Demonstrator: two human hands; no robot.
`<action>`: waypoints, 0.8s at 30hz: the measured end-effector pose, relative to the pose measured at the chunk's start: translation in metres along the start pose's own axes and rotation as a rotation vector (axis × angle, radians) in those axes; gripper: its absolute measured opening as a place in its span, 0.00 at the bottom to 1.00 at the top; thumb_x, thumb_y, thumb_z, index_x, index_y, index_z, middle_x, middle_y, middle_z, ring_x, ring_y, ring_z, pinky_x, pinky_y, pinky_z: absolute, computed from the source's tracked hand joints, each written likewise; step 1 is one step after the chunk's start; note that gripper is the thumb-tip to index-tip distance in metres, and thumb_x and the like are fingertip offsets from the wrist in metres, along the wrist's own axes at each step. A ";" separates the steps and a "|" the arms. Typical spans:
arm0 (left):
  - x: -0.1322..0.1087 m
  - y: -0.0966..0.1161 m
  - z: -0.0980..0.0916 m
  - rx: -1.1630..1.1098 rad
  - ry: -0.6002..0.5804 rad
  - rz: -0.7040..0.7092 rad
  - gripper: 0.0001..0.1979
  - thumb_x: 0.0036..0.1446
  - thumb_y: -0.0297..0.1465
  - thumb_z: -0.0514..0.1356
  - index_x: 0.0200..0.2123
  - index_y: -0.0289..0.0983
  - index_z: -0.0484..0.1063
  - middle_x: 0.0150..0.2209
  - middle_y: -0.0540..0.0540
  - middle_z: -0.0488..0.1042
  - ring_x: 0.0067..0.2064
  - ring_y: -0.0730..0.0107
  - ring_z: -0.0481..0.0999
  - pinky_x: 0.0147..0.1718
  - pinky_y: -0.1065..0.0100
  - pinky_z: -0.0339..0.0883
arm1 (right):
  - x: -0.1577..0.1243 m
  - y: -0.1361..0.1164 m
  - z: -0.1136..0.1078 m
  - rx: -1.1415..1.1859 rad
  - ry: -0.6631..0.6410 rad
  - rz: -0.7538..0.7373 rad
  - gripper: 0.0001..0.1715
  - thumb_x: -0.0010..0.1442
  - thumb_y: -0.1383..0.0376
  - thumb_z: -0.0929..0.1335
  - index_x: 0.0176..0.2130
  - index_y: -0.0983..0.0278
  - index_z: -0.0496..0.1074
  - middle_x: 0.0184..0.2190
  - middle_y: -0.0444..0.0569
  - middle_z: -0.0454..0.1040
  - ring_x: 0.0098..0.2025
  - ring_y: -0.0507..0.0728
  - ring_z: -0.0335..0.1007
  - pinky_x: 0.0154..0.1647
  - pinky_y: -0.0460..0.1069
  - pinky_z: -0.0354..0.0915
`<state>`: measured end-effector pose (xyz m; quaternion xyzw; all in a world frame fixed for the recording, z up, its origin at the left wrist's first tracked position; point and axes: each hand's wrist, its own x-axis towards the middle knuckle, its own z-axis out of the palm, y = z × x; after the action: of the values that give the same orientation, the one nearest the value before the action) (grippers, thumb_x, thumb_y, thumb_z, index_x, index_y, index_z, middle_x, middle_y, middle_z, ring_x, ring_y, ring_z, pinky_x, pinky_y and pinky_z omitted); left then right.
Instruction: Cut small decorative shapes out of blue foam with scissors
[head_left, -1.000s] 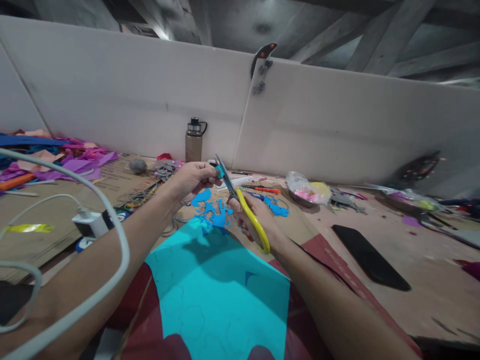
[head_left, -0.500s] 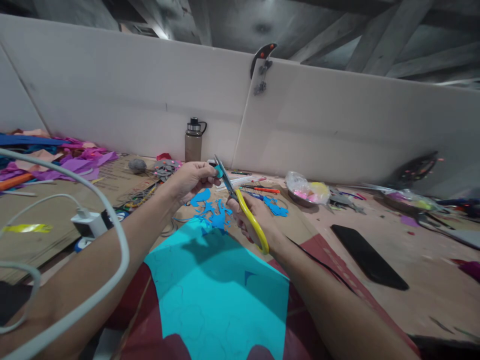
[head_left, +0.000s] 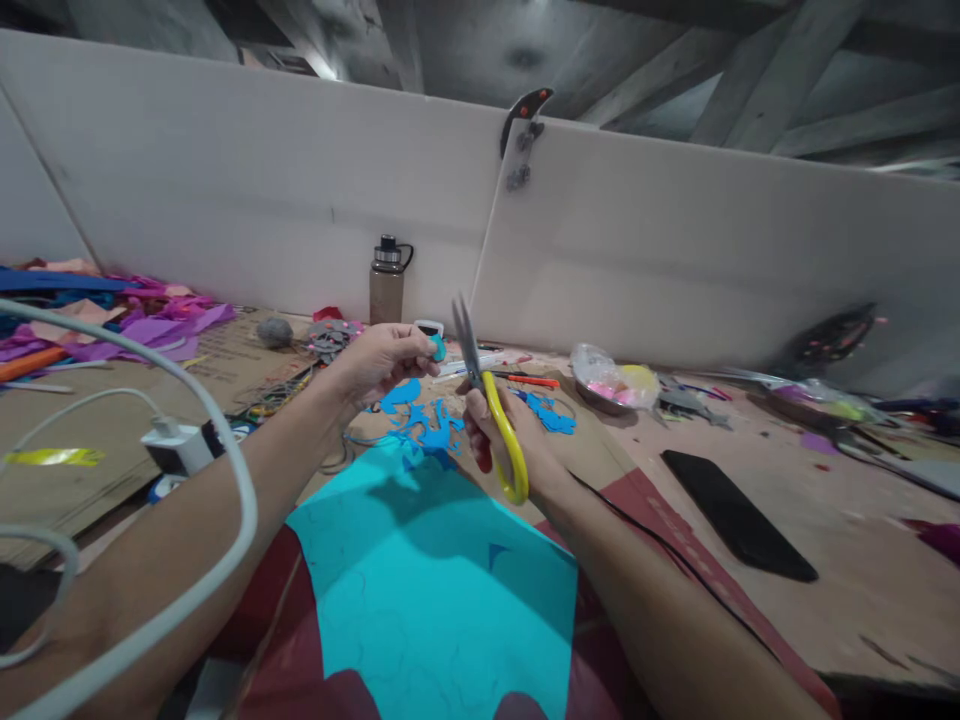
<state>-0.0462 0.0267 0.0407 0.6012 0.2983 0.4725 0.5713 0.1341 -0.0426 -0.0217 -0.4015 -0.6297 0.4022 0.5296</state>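
My left hand (head_left: pixel 390 358) pinches a small teal cut-out piece (head_left: pixel 438 347) between thumb and fingers. In my right hand (head_left: pixel 502 425) is a pair of scissors (head_left: pixel 504 435) with yellow handles, its blades pointing up and apart from the piece. Below both hands lies a large turquoise sheet (head_left: pixel 442 590) with faint drawn outlines. Blue scraps (head_left: pixel 435 428) are heaped at its far edge, and a blue cut-out (head_left: pixel 551 412) sits just beyond my right hand.
A black phone (head_left: pixel 739 515) lies at the right. Behind stand a bottle (head_left: pixel 387 285) and a white partition (head_left: pixel 247 190). A metal bowl (head_left: pixel 611 395) holds a plastic bag. A white cable (head_left: pixel 244 480) loops across the left foreground; coloured scraps (head_left: pixel 142 320) pile at far left.
The scissors have moved right, away from the teal piece, and turned more upright. My left hand has barely moved and still pinches the piece.
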 end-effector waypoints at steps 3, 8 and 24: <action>-0.004 0.001 0.002 0.188 -0.040 0.015 0.10 0.42 0.31 0.67 0.20 0.35 0.70 0.20 0.47 0.75 0.24 0.74 0.72 0.26 0.73 0.62 | 0.003 0.001 0.000 0.090 0.106 -0.107 0.24 0.60 0.48 0.69 0.47 0.59 0.64 0.26 0.38 0.65 0.20 0.48 0.61 0.18 0.44 0.61; -0.011 0.004 0.012 0.600 -0.185 0.054 0.04 0.43 0.29 0.65 0.24 0.35 0.75 0.22 0.47 0.77 0.26 0.71 0.74 0.26 0.72 0.62 | 0.006 -0.005 -0.004 0.033 0.240 -0.289 0.25 0.54 0.58 0.74 0.47 0.58 0.62 0.34 0.44 0.72 0.36 0.53 0.71 0.38 0.50 0.71; -0.013 -0.026 0.036 0.268 -0.168 -0.003 0.11 0.47 0.35 0.68 0.32 0.35 0.77 0.27 0.46 0.79 0.27 0.72 0.73 0.27 0.70 0.62 | 0.004 -0.012 -0.002 0.072 0.346 -0.238 0.19 0.56 0.61 0.71 0.46 0.58 0.62 0.31 0.41 0.66 0.27 0.49 0.66 0.26 0.45 0.67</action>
<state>-0.0139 0.0047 0.0157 0.7090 0.3105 0.3758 0.5096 0.1351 -0.0429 -0.0093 -0.3683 -0.5577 0.2839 0.6876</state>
